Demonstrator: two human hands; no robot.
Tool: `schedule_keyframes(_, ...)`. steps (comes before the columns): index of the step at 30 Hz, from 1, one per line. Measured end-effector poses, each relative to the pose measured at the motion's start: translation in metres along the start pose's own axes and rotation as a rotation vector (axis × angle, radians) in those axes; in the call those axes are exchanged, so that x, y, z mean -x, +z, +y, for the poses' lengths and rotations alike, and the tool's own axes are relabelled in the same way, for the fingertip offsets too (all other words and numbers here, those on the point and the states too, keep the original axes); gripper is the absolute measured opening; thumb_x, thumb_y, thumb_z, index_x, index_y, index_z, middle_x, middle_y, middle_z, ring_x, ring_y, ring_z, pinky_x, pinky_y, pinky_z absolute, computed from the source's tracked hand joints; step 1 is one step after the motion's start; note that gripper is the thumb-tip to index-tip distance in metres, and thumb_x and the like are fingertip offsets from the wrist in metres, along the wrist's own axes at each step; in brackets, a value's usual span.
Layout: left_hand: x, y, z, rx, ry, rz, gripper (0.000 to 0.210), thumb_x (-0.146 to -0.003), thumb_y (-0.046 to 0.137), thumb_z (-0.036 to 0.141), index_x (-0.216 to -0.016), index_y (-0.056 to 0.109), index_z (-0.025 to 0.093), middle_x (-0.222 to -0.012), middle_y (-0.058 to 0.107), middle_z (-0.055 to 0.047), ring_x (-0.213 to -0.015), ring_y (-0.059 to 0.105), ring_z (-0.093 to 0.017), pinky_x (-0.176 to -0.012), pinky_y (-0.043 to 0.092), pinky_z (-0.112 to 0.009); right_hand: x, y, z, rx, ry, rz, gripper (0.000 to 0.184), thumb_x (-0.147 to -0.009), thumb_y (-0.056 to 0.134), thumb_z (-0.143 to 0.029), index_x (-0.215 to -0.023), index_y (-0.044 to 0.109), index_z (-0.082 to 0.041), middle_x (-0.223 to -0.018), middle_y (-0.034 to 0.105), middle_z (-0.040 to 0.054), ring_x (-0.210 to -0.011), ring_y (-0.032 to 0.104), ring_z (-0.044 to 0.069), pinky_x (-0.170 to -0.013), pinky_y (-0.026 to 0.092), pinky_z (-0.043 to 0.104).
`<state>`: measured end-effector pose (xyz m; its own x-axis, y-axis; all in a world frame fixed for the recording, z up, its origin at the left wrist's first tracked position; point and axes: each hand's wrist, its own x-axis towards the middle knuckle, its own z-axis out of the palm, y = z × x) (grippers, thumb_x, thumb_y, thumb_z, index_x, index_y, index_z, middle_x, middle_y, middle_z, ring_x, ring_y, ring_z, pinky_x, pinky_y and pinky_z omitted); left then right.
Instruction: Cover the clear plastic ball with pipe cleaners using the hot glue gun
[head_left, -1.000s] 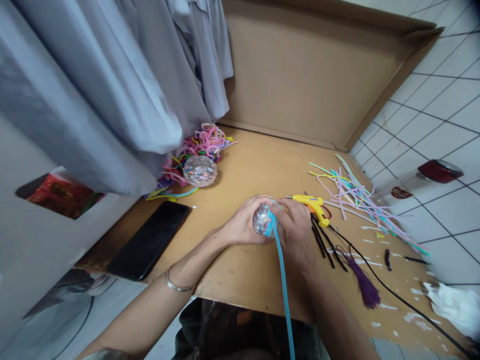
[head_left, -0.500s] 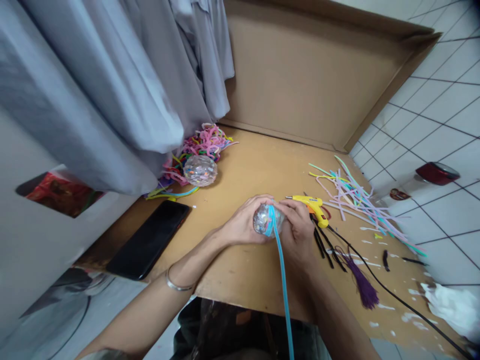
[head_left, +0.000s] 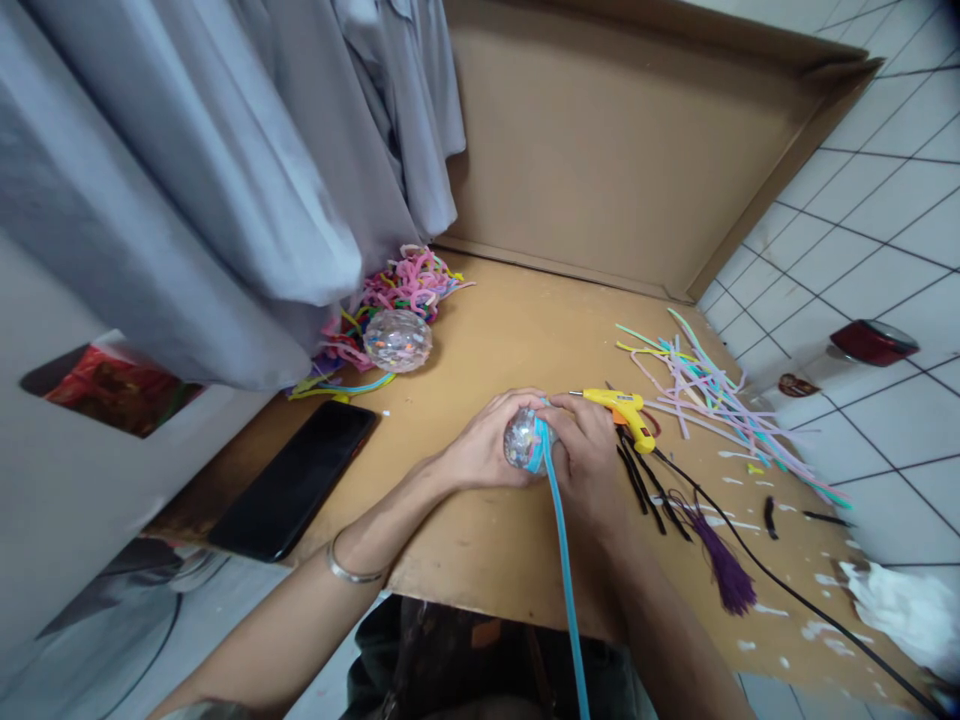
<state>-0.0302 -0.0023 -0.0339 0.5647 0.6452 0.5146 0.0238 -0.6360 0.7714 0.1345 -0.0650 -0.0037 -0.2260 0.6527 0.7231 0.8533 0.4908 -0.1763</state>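
Observation:
My left hand (head_left: 484,442) curls around the far and left sides of a small clear ball (head_left: 517,440) with colourful bits showing in it. A light-blue pipe cleaner (head_left: 565,545) lies doubled over the ball's front, and its long end hangs down past the table edge. From the right, my right hand (head_left: 589,455) presses its fingers on the pipe cleaner at the top of the ball; its fingertips are partly hidden. Just beyond that hand, a yellow glue gun (head_left: 626,410) lies on the table.
A larger clear ball (head_left: 397,341) rests by a heap of colourful pipe cleaners (head_left: 412,282). A black phone (head_left: 296,480) lies left. On the right are loose pastel pipe cleaners (head_left: 694,390), black strips (head_left: 645,485), a purple tassel (head_left: 724,565), a cable (head_left: 780,585) and white tissue (head_left: 896,610).
My right hand has shifted slightly left and its fingers now cover more of the ball's right side. My left hand keeps its grip on the ball.

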Motion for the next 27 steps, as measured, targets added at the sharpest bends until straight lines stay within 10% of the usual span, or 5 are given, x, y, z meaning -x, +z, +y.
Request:
schedule_keyframes(13,0.0043,0.0015,0.0036,0.056,-0.104,0.034,0.109,-0.053,0.087,0.025,-0.146,0.031,0.023,-0.14,0.053,-0.015,-0.129,0.056,-0.033,-0.112,0.045,-0.051,-0.0012,-0.0069,-0.0019,-0.019,0.012,-0.068,0.035,-0.088,0.043,-0.005,-0.108,0.066,-0.023,-0.113,0.067,0.0099,-0.104,0.058,0.024,-0.089,0.045,0.04)
schedule_keyframes(27,-0.0008,-0.0044,0.0046,-0.045,0.011,-0.039,0.083,-0.056,0.082,0.024,-0.133,0.049,0.022,-0.135,0.055,-0.013,-0.126,0.055,-0.033,-0.111,0.043,-0.053,-0.0011,-0.0044,-0.0012,-0.213,0.124,-0.066,0.041,-0.083,0.042,-0.004,-0.107,0.069,-0.022,-0.112,0.066,0.0091,-0.106,0.061,0.023,-0.091,0.05,0.041)
